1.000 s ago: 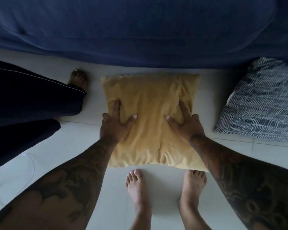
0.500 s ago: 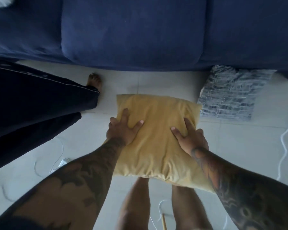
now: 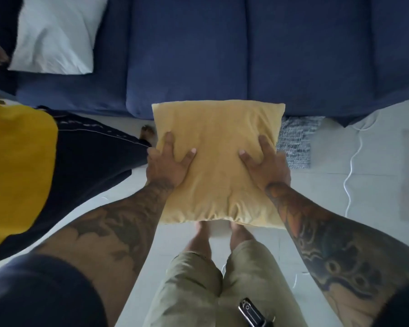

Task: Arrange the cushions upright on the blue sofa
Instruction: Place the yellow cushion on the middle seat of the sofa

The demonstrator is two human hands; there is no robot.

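I hold a yellow cushion (image 3: 219, 161) flat in the air in front of me, above the floor and close to the front edge of the blue sofa (image 3: 246, 55). My left hand (image 3: 168, 164) grips its left side, thumb on top. My right hand (image 3: 265, 164) grips its right side the same way. A white cushion (image 3: 54, 35) lies on the sofa seat at the far left. A blue-and-white patterned cushion (image 3: 295, 142) lies on the floor by the sofa, partly hidden behind the yellow one.
Another person stands at the left in a yellow top (image 3: 14, 166) and dark trousers (image 3: 90, 161), one bare foot (image 3: 147, 132) near the sofa. A white cable (image 3: 351, 166) trails over the tiled floor at the right. My own legs and feet are below the cushion.
The yellow cushion has come up off the floor in both my hands, toward the sofa. My view has risen, so more of the sofa and the white cushion show.
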